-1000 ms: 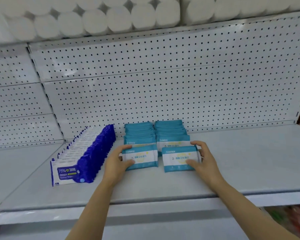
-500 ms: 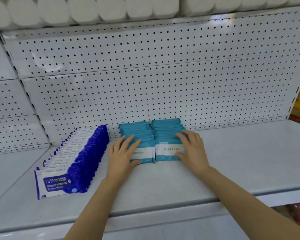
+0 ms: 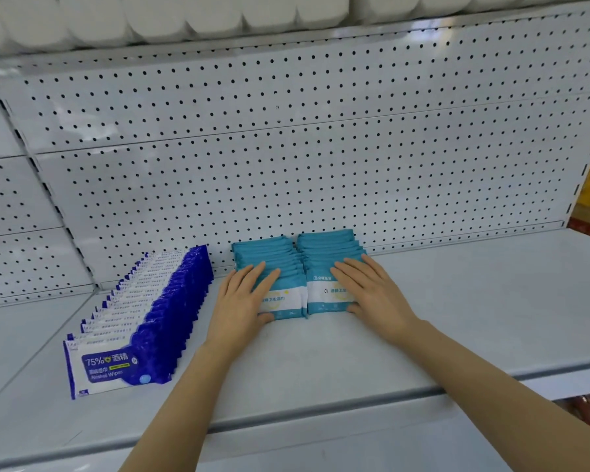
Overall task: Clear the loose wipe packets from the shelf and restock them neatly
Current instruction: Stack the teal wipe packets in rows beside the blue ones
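Big bare shelf [image 3: 474,301] right of teal packets [image 3: 327,247]: room for hand. Left side tight: blue packets [image 3: 171,308] near. Holed back wall [image 3: 321,165] blocks behind. Front edge open.

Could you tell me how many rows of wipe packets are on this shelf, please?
3: a dark blue row at left, and two teal rows side by side, one under the left hand, one under the right hand.

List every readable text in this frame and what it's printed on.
"75%" then "酒精": front blue-and-white alcohol wipe packet, left row.
"Alcohol Wipes": same packet, lower line, slightly blurred.
"卫生湿巾": front teal-and-white wipe packet under the left hand; start covered.
"酒精卫生": front teal-and-white packet of the right row, partly covered by the right hand.
Logo lines and small print on all packets: too blurred.
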`<move>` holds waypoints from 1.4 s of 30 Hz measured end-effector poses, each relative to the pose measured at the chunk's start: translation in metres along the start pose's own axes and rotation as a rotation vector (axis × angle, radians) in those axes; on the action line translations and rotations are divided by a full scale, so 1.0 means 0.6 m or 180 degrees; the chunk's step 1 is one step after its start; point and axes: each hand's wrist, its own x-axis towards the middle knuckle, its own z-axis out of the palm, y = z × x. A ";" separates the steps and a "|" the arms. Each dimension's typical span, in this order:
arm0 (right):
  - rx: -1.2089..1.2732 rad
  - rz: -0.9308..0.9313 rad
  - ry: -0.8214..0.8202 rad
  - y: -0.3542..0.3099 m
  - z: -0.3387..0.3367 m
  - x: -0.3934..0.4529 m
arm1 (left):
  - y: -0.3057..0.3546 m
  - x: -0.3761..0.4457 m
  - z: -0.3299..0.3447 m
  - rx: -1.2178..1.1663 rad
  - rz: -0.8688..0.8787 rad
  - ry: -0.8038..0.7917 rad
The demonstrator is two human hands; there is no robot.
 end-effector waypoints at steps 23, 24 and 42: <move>0.0578 0.1189 0.1130 -0.082 -0.077 -0.115 | 0.111 -0.033 -0.043 -0.0713 0.0315 0.0703; 0.0578 0.1212 0.1137 -0.086 -0.087 -0.129 | 0.127 -0.035 -0.045 -0.0756 0.0340 0.0680; 0.0148 0.1947 0.0743 -0.041 -0.330 -0.535 | 0.554 -0.116 -0.112 -0.1477 0.1015 0.0157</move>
